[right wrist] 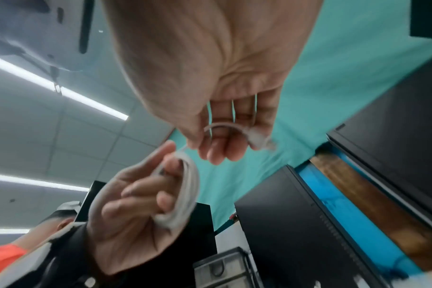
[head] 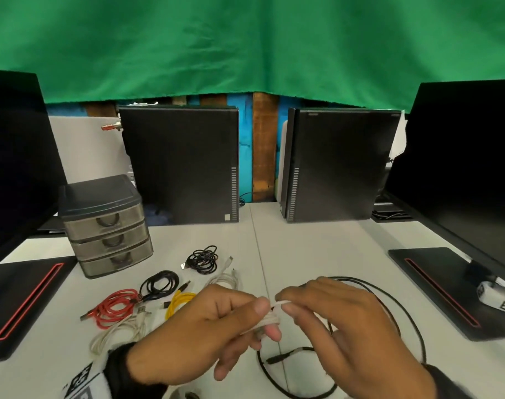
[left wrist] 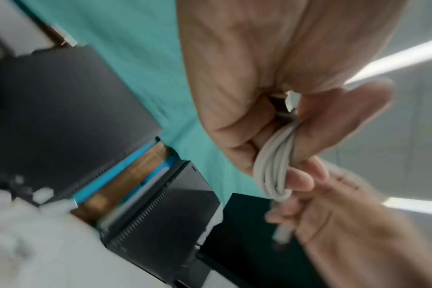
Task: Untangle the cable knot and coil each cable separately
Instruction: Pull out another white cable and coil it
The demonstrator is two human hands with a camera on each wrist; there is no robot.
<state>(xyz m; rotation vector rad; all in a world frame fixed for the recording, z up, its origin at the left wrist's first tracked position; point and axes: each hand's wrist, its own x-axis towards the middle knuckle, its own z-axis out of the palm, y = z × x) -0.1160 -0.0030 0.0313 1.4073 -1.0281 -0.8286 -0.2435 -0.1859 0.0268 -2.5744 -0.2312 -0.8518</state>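
My left hand [head: 216, 321] grips a small coil of white cable [head: 270, 319], its loops wound around the fingers [left wrist: 271, 171] and showing as a bundle [right wrist: 188, 196] in the right wrist view. My right hand [head: 326, 315] pinches the free end of that white cable [right wrist: 225, 126], whose plug [right wrist: 261, 141] sticks out past the fingers. A loose black cable [head: 395, 312] lies in a big loop on the table under my right hand, its plug [head: 283, 357] near the front.
Coiled cables lie left of my hands: red [head: 116, 308], black [head: 159, 283], yellow [head: 179, 305], another black [head: 203, 259], white [head: 224, 279] and beige [head: 121, 334]. A grey drawer unit [head: 107, 226] stands behind them. Two computer towers [head: 185, 165] and monitor bases [head: 447, 289] flank the table [head: 317, 249].
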